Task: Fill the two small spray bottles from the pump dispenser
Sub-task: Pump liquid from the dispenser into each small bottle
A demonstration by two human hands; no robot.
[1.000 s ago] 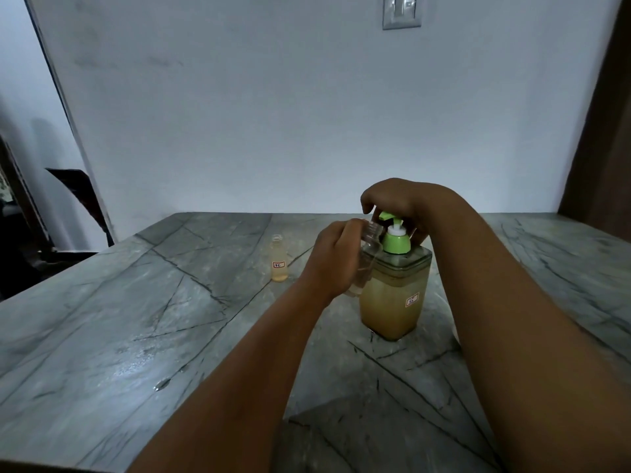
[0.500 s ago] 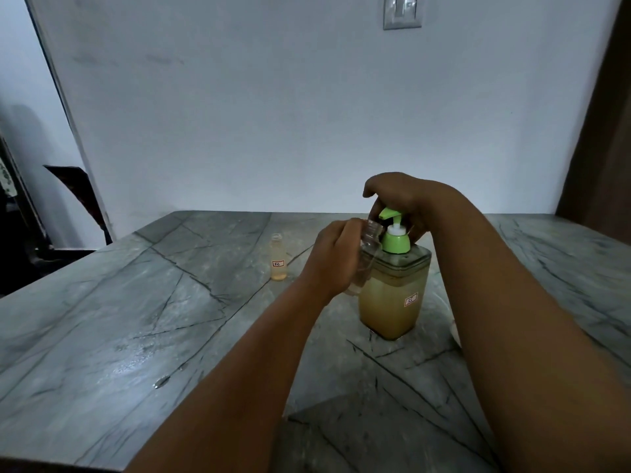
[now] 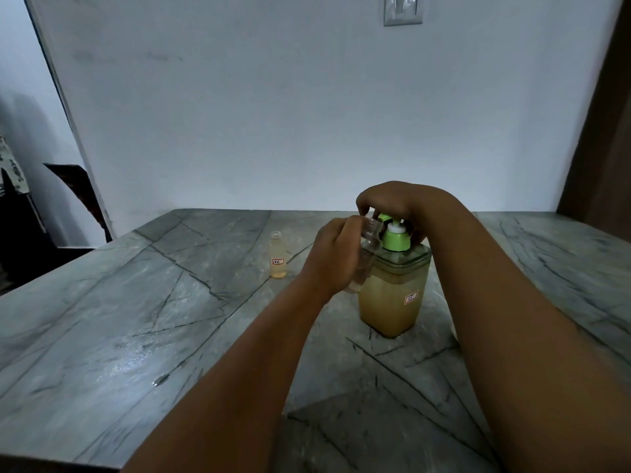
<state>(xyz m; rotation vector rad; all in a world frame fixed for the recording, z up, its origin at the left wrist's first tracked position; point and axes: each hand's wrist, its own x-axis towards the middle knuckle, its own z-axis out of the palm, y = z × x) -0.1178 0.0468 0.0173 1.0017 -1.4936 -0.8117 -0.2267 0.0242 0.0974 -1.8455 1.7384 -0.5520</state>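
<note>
left hand (image 3: 329,257): fingers curled round clear spray bottle (image 3: 368,249) at spout | right hand (image 3: 392,203): fingers bent over green pump dispenser (image 3: 392,285) head, pressing

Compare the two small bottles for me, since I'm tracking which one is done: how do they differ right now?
The small bottle on the table stands upright and untouched, with yellowish liquid and a red-edged label; the small bottle in the left hand is held tilted, its mouth at the nozzle of the pump dispenser, and looks nearly clear, with no label in view. Both are uncapped and see-through.
</note>
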